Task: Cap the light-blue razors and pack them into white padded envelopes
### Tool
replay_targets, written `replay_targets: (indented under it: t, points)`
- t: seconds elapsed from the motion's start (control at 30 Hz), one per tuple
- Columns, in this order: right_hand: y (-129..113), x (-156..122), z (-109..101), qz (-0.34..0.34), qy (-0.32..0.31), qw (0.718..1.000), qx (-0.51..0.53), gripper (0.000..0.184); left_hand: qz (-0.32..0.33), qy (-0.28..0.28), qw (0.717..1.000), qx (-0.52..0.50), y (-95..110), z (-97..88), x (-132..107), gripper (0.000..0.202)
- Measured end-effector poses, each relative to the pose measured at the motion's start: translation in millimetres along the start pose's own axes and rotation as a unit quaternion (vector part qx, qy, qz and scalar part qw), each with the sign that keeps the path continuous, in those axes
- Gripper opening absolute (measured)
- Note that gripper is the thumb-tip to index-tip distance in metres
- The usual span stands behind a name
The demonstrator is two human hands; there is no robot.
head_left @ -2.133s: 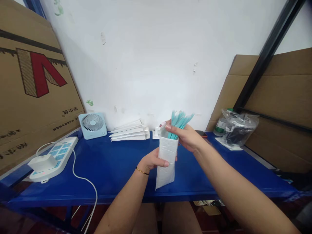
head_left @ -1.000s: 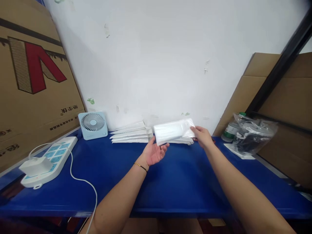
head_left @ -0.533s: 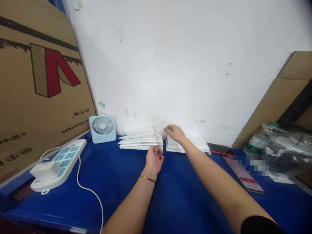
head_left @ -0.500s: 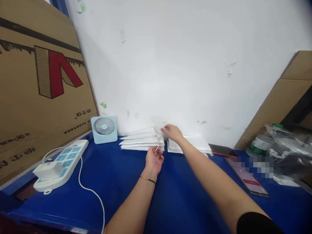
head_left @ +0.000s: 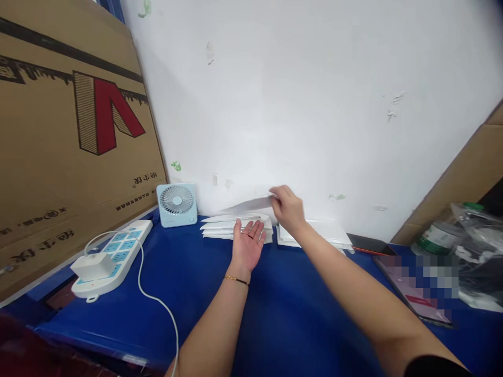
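My right hand (head_left: 288, 209) pinches the right end of a thin white envelope-like packet (head_left: 249, 206), lifted above the left stack and blurred at its far end. Below it lies the left stack of flat white packets (head_left: 220, 229), its layers slightly fanned. My left hand (head_left: 249, 243) is palm up with fingers stretched, in front of that stack and holding nothing; it hides part of the stack's front. A second stack of white packets (head_left: 326, 233) lies to the right, partly behind my right wrist.
A light blue fan (head_left: 177, 205) stands by the wall. To the left are a white power strip (head_left: 113, 259) with a cable and a large cardboard box (head_left: 74, 173). On the right lie two phones, the nearer one (head_left: 412, 293) partly pixelated, and a bottle (head_left: 438, 238) beside plastic wrapping.
My right hand has taken hold of a white packet and raised it off the left stack. My left hand has opened out, palm up. The view has shifted slightly.
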State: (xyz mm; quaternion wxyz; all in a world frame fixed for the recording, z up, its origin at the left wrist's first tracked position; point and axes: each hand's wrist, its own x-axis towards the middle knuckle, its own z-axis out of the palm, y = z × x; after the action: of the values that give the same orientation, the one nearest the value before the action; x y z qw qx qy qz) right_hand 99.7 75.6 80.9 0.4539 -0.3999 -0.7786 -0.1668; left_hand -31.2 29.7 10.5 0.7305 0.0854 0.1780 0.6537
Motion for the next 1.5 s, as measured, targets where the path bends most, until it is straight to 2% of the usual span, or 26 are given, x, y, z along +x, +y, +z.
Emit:
replay_targets:
  t: [0.03, 0.1, 0.17, 0.2, 0.3, 0.33, 0.37, 0.47, 0.53, 0.6, 0.73, 0.8, 1.0, 1.17, 1.3, 1.37, 1.43, 1.47, 1.5]
  points:
    - [3, -19, -17, -0.033, 0.027, 0.999, 0.018, 0.025, 0.012, -0.024, 1.000, -0.007, -1, 4.0, -4, 0.047]
    - [12, -62, -48, -0.107, 0.029, 0.993, 0.038, 0.027, 0.057, -0.053, 0.997, -0.020, -4, 11.7, -13, 0.046]
    - [21, -105, -73, -0.155, -0.048, 0.985, 0.053, 0.032, 0.103, -0.045, 0.994, -0.019, -11, 16.8, -21, 0.038]
    - [24, -124, -84, -0.151, -0.100, 0.981, 0.064, 0.033, 0.115, -0.035, 0.993, -0.009, -16, 18.1, -24, 0.035]
    - [31, -162, -103, -0.037, -0.250, 0.962, 0.103, 0.035, 0.120, -0.023, 0.991, 0.049, -35, 18.5, -30, 0.038]
    - [33, -170, -106, 0.018, -0.273, 0.955, 0.118, 0.039, 0.120, -0.026, 0.990, 0.069, -42, 18.3, -31, 0.041]
    - [36, -176, -107, 0.072, -0.282, 0.947, 0.134, 0.051, 0.121, -0.027, 0.988, 0.086, -48, 18.3, -33, 0.043]
    - [44, -187, -101, 0.184, -0.298, 0.920, 0.174, 0.100, 0.128, -0.036, 0.983, 0.125, -61, 20.3, -37, 0.047]
    - [48, -192, -93, 0.202, -0.325, 0.907, 0.176, 0.112, 0.138, -0.051, 0.978, 0.149, -64, 22.7, -40, 0.051]
    - [48, -193, -84, 0.192, -0.341, 0.906, 0.159, 0.109, 0.155, -0.071, 0.970, 0.171, -63, 25.2, -43, 0.054]
    - [41, -190, -77, 0.155, -0.348, 0.919, 0.107, 0.072, 0.185, -0.098, 0.956, 0.206, -53, 31.1, -45, 0.049]
    - [37, -188, -77, 0.148, -0.355, 0.920, 0.075, 0.060, 0.200, -0.097, 0.949, 0.222, -43, 35.0, -46, 0.044]
    - [35, -187, -82, 0.135, -0.378, 0.915, 0.052, 0.070, 0.232, -0.113, 0.923, 0.286, -4, 46.8, -55, 0.041]
    - [35, -188, -81, 0.134, -0.382, 0.913, 0.052, 0.074, 0.278, -0.144, 0.899, 0.307, 19, 58.7, -72, 0.043]
    - [34, -188, -81, 0.136, -0.380, 0.913, 0.056, 0.077, 0.348, -0.158, 0.862, 0.333, 36, 69.7, -89, 0.051]
    - [33, -188, -80, 0.136, -0.382, 0.913, 0.053, 0.081, 0.379, -0.155, 0.832, 0.374, 44, 71.7, -93, 0.055]
    - [31, -187, -80, 0.136, -0.385, 0.912, 0.047, 0.084, 0.393, -0.146, 0.777, 0.469, 51, 68.9, -91, 0.059]
    - [29, -187, -80, 0.135, -0.388, 0.911, 0.044, 0.083, 0.388, -0.143, 0.733, 0.540, 54, 65.3, -87, 0.061]
    - [28, -186, -81, 0.134, -0.391, 0.909, 0.043, 0.082, 0.370, -0.141, 0.675, 0.623, 57, 60.1, -81, 0.064]
